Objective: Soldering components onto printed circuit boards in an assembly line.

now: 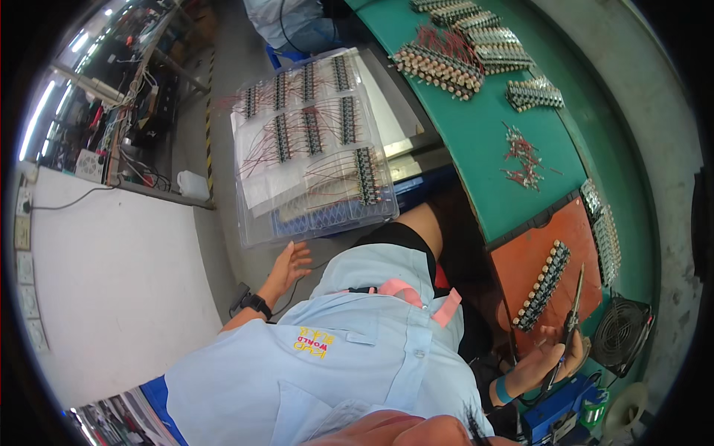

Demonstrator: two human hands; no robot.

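Note:
My right hand [563, 352] is closed around a soldering iron [572, 320], its thin tip pointing up and away over an orange mat [515, 266]. Just left of the iron on that mat lies a slanted row of small black parts with round, copper-coloured ends [542, 285]. My left hand [292, 264] is held with its fingers apart and nothing in it. It is close to the near edge of a clear plastic tray [320, 230]. Strips of black parts with thin red wires [367, 176] sit in the tray's compartments.
More rows of metal parts [439, 70] stand on the green table [494, 167], with a loose pile of red-wired pieces [523, 157]. A black fan [623, 336] and a blue device [556, 410] are at the right. A white panel [119, 275] fills the left side; another person [290, 26] sits beyond.

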